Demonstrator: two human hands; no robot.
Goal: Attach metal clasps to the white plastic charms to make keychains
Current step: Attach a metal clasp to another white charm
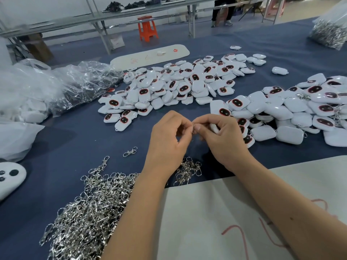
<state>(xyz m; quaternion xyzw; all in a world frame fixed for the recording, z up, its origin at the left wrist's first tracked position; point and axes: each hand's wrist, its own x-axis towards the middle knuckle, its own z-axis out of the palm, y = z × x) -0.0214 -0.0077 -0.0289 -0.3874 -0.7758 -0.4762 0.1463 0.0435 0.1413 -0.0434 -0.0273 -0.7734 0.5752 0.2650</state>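
My left hand [169,136] pinches a metal clasp [193,126]; my right hand [223,136] grips a white charm [214,127]. I should steady the charm while hooking the clasp on.

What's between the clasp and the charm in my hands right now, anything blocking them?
Nothing visible. The left hand pinches the clasp and the right hand grips the charm; both meet at the fingertips above the bare cloth. The exact joint is hidden by the fingers.

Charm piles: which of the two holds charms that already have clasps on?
The right pile, beside the right hand: metal clasps show on several charms there. The middle pile shows almost none.
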